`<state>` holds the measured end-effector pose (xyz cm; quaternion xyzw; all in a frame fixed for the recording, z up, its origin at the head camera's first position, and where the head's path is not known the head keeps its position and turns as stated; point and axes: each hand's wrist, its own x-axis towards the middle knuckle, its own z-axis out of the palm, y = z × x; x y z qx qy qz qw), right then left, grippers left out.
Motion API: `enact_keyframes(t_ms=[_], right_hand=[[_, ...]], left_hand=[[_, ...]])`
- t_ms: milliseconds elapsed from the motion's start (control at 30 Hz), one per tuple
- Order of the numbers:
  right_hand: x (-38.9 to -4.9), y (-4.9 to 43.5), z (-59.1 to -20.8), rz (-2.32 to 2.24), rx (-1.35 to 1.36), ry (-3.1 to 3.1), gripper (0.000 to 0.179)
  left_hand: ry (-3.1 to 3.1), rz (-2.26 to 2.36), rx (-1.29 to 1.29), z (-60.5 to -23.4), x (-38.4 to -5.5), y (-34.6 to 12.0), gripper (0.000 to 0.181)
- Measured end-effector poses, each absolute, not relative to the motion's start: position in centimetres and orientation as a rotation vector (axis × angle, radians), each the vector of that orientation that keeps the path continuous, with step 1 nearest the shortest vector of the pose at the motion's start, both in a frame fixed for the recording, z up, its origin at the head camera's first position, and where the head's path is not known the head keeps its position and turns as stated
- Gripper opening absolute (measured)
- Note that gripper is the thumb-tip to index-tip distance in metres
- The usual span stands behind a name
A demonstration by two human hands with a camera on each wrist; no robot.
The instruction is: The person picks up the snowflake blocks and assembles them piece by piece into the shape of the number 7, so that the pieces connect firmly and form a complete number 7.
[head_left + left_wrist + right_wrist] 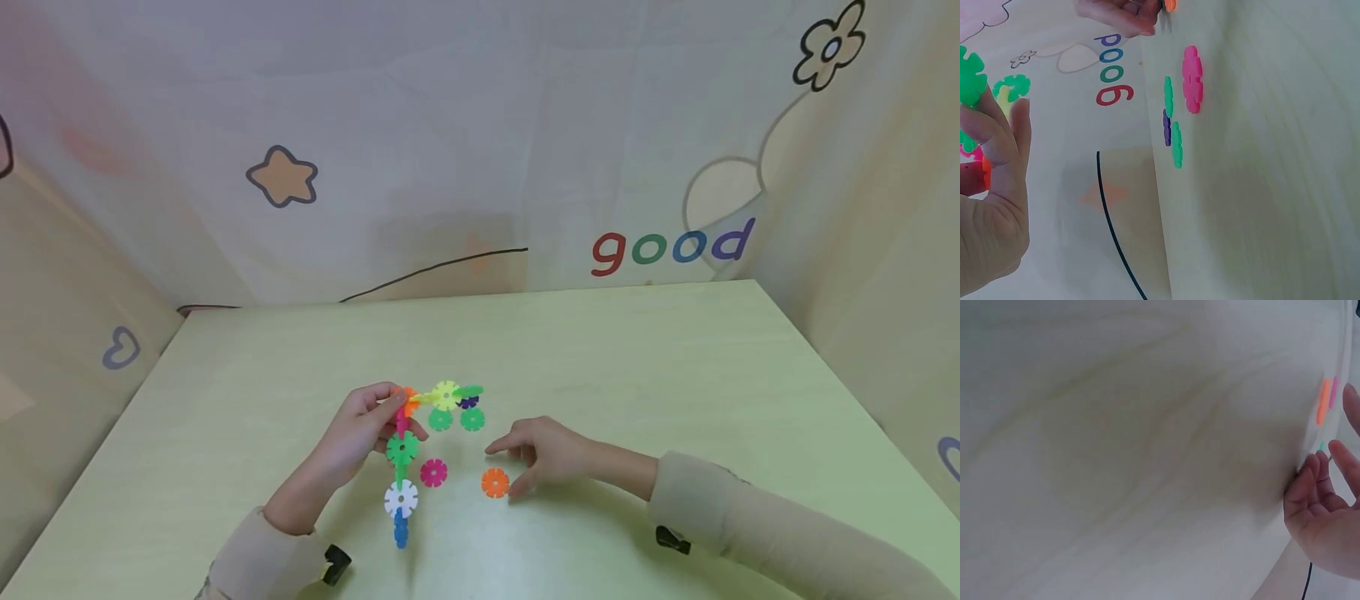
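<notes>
My left hand (351, 437) pinches an orange slotted disc in a chain of plastic interlocking discs (402, 448), held up over the table. From there the chain hangs down through pink, green and white discs to a blue disc (401, 530). Its other arm runs right through a yellow disc (446, 395) to a green one. My right hand (553, 452) is low at the table, thumb and index finger apart with nothing between them. Its thumb tip is right beside a loose orange disc (495, 482); in the right wrist view the other fingers (1300, 494) are curled.
Between the hands, a loose pink disc (433, 472) lies on the pale table (600, 358). Farther back are two loose green discs (472, 419) and a purple disc (469, 402), partly overlapped by the chain. A printed curtain (450, 125) hangs behind the table.
</notes>
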<state>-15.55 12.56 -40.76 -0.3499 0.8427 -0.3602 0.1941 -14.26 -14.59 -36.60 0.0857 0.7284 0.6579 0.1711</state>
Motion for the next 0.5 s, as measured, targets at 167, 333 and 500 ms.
enact_keyframes(t_ms=[167, 333, 500], right_hand=[[-15.31, 11.92, -41.03, -0.899, -1.009, 2.393, 0.048], [-15.00, 11.62, -40.97, -0.840, -0.988, 2.424, 0.042], [-14.91, 11.51, -40.89, -0.820, -0.992, 2.448, 0.033]], left_hand=[[2.048, 1.880, 0.261, -36.86, -14.45, -14.79, 0.027], [2.035, 1.886, 0.251, -36.93, -14.57, -14.95, 0.028], [2.041, 1.877, 0.248, -36.84, -14.70, -14.95, 0.029]])
